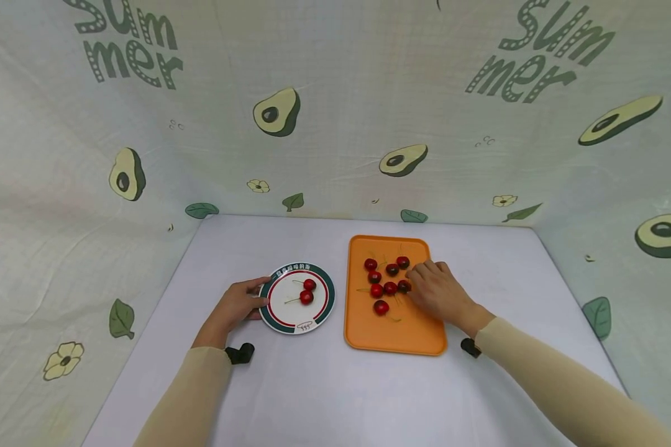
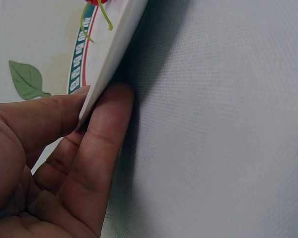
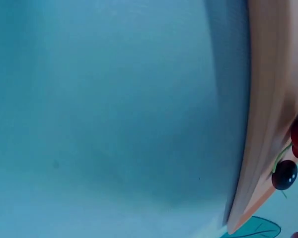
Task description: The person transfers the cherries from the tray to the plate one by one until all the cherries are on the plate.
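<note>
A white plate [image 1: 286,310] with a green and red rim carries two stemmed red cherries [image 1: 306,297]. My left hand [image 1: 237,307] pinches its left rim; in the left wrist view the thumb [image 2: 54,111] lies on top and fingers reach underneath, the edge tilted off the cloth. On an orange tray [image 1: 394,338] lie several red and dark cherries [image 1: 377,290]. My right hand [image 1: 438,292] reaches over the tray's right side, fingertips bent down right at a dark cherry [image 1: 404,286]. I cannot tell whether they grip it. The right wrist view leaves this hand out.
A white cloth covers the table [image 1: 302,397]. Behind and beside it hangs a curtain [image 1: 335,124] printed with avocados, leaves and lettering. The tray's raised side wall [image 3: 263,99] shows in the right wrist view. Plate and tray stand side by side with a narrow gap.
</note>
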The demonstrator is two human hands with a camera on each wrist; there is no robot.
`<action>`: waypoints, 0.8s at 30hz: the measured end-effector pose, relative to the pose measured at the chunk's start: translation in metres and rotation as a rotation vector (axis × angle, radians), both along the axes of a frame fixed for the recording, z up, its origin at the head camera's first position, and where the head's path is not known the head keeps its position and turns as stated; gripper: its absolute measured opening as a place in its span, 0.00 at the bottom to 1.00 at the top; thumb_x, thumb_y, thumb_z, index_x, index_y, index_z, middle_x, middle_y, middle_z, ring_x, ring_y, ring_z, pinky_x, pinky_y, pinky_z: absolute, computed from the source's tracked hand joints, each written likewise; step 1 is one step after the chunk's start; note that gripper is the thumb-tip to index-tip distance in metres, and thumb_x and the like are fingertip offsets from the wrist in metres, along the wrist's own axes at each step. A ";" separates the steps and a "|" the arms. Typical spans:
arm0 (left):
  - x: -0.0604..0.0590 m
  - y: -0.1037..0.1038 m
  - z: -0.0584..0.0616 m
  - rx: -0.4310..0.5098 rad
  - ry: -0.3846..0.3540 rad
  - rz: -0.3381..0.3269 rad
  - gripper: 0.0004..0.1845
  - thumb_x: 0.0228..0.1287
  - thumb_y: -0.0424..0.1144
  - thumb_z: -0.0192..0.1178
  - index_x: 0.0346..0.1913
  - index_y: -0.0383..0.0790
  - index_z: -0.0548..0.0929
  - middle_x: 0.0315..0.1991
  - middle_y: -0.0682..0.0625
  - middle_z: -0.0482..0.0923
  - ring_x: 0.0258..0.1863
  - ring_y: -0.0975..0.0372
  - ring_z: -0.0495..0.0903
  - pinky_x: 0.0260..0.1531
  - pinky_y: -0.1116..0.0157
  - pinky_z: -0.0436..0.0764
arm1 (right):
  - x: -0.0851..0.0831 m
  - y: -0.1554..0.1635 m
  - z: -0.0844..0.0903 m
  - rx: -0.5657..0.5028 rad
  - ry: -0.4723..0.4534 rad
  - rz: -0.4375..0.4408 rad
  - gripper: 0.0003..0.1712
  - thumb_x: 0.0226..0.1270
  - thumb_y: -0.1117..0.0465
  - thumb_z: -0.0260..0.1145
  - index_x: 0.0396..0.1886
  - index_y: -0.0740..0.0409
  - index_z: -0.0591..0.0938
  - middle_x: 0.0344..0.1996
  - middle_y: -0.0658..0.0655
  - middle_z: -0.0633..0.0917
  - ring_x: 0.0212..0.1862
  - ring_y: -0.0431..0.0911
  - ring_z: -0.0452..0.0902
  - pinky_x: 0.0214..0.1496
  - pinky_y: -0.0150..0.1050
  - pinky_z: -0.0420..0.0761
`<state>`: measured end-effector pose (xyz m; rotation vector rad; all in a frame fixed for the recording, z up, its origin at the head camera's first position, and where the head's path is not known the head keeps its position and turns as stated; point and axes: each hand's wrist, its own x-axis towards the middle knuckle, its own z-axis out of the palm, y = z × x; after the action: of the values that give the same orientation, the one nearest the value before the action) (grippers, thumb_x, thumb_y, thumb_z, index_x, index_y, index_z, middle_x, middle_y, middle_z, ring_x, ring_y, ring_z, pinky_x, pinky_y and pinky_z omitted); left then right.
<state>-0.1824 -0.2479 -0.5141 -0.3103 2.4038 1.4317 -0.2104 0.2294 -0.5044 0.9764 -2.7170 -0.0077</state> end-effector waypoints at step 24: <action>0.000 0.000 0.000 -0.006 -0.002 0.010 0.33 0.71 0.30 0.66 0.77 0.48 0.74 0.71 0.34 0.68 0.34 0.60 0.84 0.37 0.65 0.89 | -0.008 -0.002 -0.016 0.078 0.048 -0.026 0.26 0.68 0.43 0.75 0.49 0.62 0.85 0.42 0.58 0.82 0.47 0.54 0.72 0.53 0.52 0.76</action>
<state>-0.1820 -0.2477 -0.5145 -0.3258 2.4089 1.4277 -0.2189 0.2272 -0.5205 0.9490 -2.7032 -0.1411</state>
